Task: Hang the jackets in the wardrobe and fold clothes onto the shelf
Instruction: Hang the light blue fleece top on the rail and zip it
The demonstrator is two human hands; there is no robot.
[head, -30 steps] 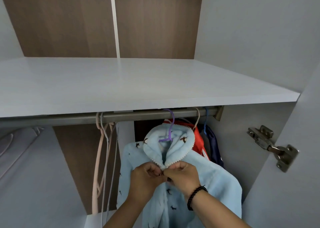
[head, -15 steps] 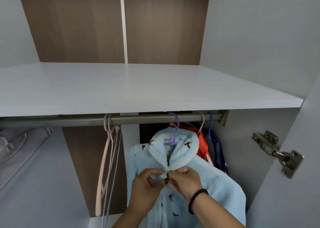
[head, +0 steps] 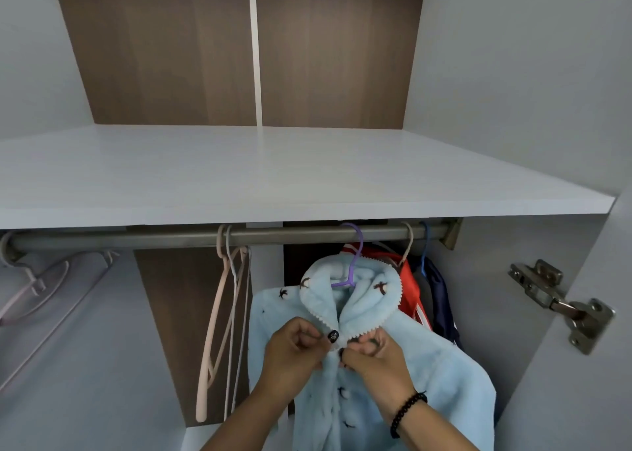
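A light blue fleece jacket with small dark bird prints hangs on a purple hanger from the metal rail. My left hand and my right hand meet just below its collar. Each pinches one front edge of the jacket, close to a dark button. Behind the blue jacket hang a red garment and a dark navy garment on their own hangers.
A white shelf spans the wardrobe above the rail. Several bare hangers hang left of the jacket. The wardrobe door with a metal hinge stands at the right. More hangers show at the far left.
The view has tilted upward, so the rail and jacket sit lower in frame. My hands stay pinched at the jacket's front and have shifted slightly below the collar, exposing the dark button.
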